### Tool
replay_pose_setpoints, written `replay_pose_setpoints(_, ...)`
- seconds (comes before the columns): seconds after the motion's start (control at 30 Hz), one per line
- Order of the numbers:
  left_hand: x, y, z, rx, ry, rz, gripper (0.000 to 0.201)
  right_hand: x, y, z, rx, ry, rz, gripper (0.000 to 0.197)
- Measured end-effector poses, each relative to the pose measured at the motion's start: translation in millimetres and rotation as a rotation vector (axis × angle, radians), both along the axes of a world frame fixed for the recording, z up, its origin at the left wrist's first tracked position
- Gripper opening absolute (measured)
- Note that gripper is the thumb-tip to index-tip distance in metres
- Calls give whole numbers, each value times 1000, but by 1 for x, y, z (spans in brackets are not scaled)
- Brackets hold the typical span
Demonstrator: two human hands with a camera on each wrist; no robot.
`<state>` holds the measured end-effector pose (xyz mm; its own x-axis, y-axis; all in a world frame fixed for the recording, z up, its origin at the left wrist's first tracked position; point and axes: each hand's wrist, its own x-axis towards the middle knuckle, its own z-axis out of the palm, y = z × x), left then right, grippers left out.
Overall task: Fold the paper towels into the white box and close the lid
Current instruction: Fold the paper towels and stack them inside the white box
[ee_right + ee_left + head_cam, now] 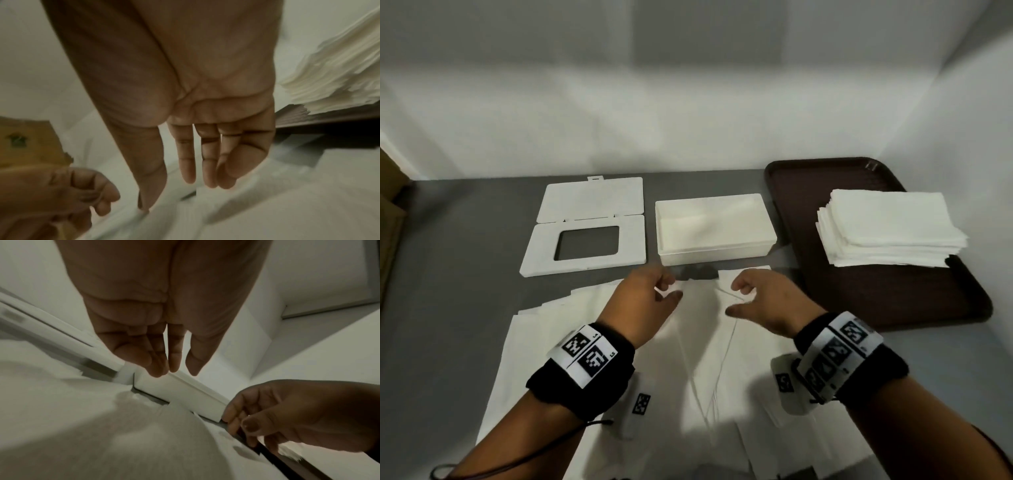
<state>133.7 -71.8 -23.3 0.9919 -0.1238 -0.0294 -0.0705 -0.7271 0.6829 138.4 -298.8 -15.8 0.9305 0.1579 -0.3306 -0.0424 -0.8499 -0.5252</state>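
Note:
The white box (715, 255) stands open at the middle of the table, and I see nothing inside it. Its lid (541, 246), with a rectangular window and a flap folded back, lies flat to the box's left. Several white paper towels (698, 342) lie spread and overlapping on the table in front of the box. My left hand (671, 287) and right hand (736, 298) hover side by side over the far edge of these towels, just short of the box. The left hand (176, 371) and the right hand (185, 191) have relaxed fingers and hold nothing.
A dark brown tray (876, 291) sits at the right with a tall stack of folded towels (890, 226) on it. A cardboard box (390, 219) shows at the left edge. White walls close the back and right. Bare grey table (448, 291) lies at the left.

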Motion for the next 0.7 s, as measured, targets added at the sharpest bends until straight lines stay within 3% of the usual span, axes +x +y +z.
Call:
replay_pose_setpoints(0.1, -17, 6, -4, 120, 84, -48, 28, -4, 15, -11, -92, -5, 32, 62)
replay_pose_setpoints(0.2, -30, 15, -8, 238, 154, -94, 41, -3, 24, -17, -145, -38, 22, 67)
replay_pose_setpoints(0.4, -50, 28, -6, 325, 206, -123, 53, -3, 25, -25, -125, -66, -33, 38)
replay_pose_setpoints(0.57, -57, 28, -9, 329, 204, -113, 58, 0, 24, -29, -123, -53, -68, 45)
replay_pose_setpoints(0.7, -58, 28, -10, 324, 202, -101, 59, 4, 27, -31, -117, -49, -67, 28)
